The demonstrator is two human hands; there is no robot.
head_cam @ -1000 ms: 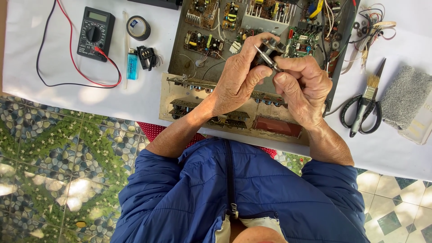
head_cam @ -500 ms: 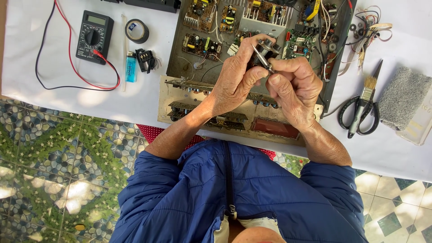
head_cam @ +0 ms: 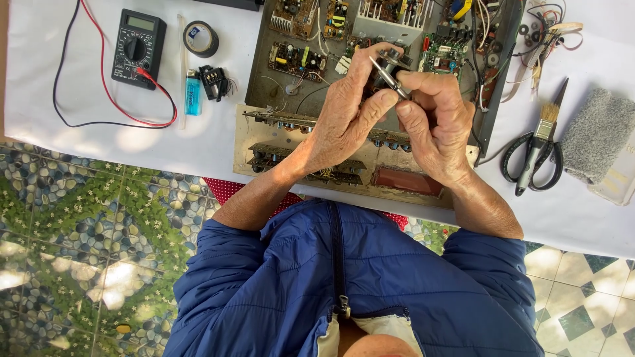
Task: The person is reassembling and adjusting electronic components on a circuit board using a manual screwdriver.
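Your left hand [head_cam: 347, 116] and right hand [head_cam: 433, 122] pinch a small metal part [head_cam: 389, 74] between closed fingertips, above the open chassis [head_cam: 278, 79]. You seem mid-inspection or fitting; next, keep the grip steady and turn it gently.

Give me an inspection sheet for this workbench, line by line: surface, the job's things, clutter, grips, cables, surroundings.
Surface: white table cover, sunlit with patches of shadow.
Job's things: opened electronics chassis with circuit boards exposed; small metal part held above it.
Clutter: black multimeter, tape roll, blue lighter, scissors with a paintbrush lying across them, grey cloth.
Grips: left hand and right hand both pinch the metal part between the fingertips.
Cables: red and black meter leads looped on the cover; loose wires at the chassis's far corner.
Surroundings: patterned floor tiles; blue padded jacket.
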